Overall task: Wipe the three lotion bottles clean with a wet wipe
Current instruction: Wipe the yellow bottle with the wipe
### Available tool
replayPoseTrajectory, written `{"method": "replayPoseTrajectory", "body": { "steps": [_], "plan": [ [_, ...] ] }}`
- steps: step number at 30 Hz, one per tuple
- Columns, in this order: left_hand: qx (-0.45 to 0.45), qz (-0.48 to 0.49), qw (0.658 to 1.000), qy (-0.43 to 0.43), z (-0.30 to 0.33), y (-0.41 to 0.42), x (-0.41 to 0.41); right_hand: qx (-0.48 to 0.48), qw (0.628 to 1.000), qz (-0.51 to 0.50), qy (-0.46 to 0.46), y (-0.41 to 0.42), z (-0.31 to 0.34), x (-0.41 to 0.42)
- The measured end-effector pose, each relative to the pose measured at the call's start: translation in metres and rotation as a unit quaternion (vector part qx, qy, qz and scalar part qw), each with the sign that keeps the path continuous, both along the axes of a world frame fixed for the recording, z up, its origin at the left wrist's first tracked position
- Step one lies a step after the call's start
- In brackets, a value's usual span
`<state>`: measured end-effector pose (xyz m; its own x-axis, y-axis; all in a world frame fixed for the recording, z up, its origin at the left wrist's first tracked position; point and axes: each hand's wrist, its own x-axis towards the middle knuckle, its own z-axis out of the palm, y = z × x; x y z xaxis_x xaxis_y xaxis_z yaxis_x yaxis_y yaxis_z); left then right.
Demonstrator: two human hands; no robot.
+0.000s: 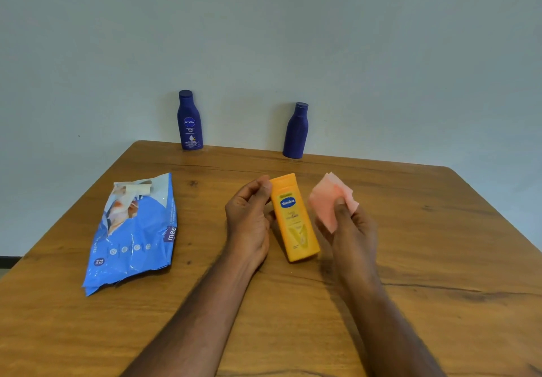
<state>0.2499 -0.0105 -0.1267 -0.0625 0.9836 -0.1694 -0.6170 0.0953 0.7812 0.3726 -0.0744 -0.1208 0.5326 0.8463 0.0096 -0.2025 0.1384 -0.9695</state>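
A yellow Vaseline lotion bottle [294, 218] lies slanted at the table's middle, cap end pointing away from me. My left hand [249, 221] curls around its upper left side, thumb by the cap and fingertips tucked against the bottle. My right hand [352, 230] is just right of the bottle and pinches a folded pink wet wipe [330, 200], held up off the bottle. Two dark blue lotion bottles stand upright at the far edge against the wall: a labelled Nivea one [190, 121] on the left and a plain-backed one [296, 133] on the right.
A blue wet-wipe pack [135, 235], torn open at its top, lies flat on the left of the wooden table [440, 259]. A pale wall rises directly behind the table's far edge.
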Motion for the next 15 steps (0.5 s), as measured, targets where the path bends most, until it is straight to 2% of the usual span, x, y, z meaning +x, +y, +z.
{"method": "replayPoseTrajectory", "body": {
  "steps": [3,7,15],
  "plan": [
    [0.033,-0.05,0.996,0.061,-0.001,-0.007,0.005,-0.022,0.997,0.053,0.058,-0.003,0.001,-0.011],
    [0.082,-0.121,0.984,0.104,-0.001,-0.014,0.007,-0.025,0.994,0.092,0.054,-0.005,-0.002,-0.012],
    [0.151,-0.18,0.967,0.102,0.001,-0.019,0.007,0.017,0.992,0.128,0.016,-0.006,0.0,-0.009]
  ]
}}
